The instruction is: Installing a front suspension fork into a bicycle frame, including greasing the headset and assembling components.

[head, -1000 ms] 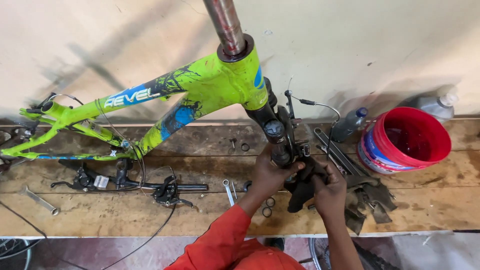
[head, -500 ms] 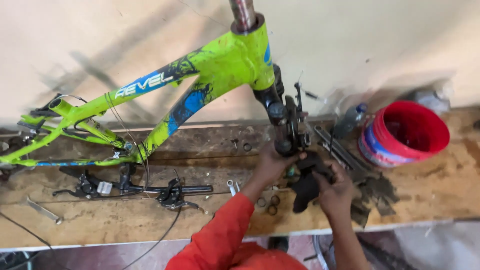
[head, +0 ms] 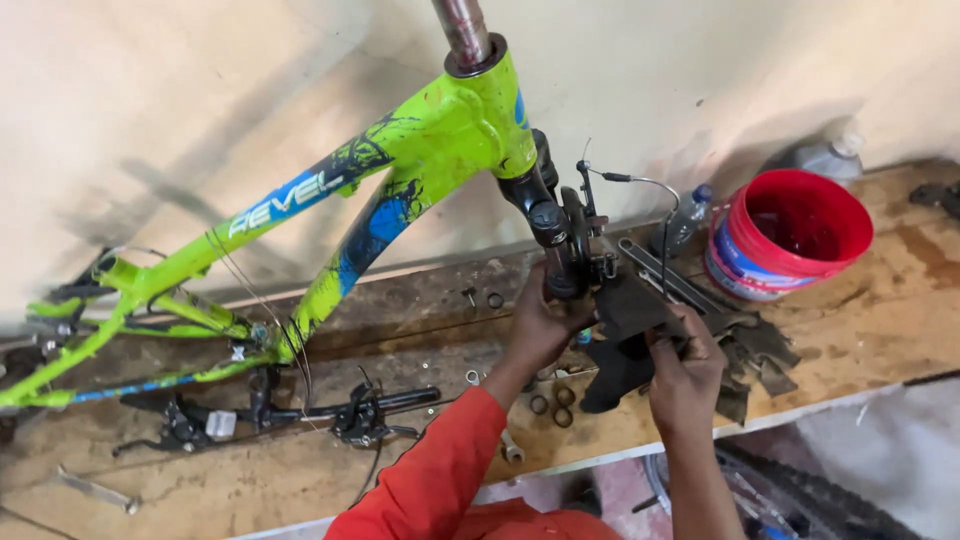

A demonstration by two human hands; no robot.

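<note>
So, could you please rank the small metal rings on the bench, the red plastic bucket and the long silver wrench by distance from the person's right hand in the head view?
1. Small metal rings: on the wooden bench just left of the right hand.
2. Red plastic bucket: farther off, up and right, by the wall.
3. Long silver wrench: farthest, at the bench's far left end.

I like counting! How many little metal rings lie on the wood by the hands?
3 in a cluster under the left hand: rings at and. More could be hidden behind the hands.
</note>
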